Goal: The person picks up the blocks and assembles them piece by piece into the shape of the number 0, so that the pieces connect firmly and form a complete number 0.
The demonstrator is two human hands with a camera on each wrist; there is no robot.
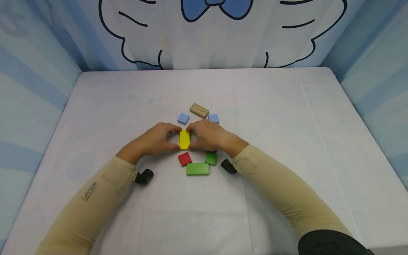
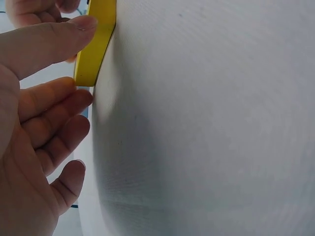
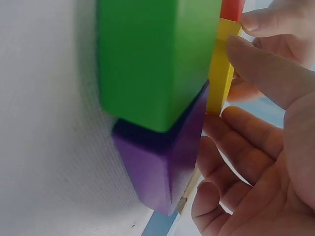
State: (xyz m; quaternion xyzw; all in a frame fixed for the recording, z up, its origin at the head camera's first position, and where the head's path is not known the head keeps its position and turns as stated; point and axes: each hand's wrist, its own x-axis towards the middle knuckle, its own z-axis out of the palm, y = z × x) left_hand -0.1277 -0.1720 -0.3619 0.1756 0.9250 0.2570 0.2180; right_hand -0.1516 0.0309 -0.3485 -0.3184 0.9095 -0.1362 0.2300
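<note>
Head view: uneven pressure could skew the yellow block (image 1: 184,139) into the red block (image 1: 185,159) at its six o'clock; left hand (image 1: 159,139) and right hand (image 1: 208,136) pinch it, each grip parted about its length. Left wrist: that pinch, up at eleven o'clock. Right wrist: purple block (image 3: 170,167) at yellow's seven o'clock, easily bumped should the right hand drift.

Left hand (image 1: 157,139) and right hand (image 1: 208,136) face each other closely.
Each pinches between thumb and fingertips; left arm (image 1: 92,205) and right arm (image 1: 287,187) slant inward.
</note>
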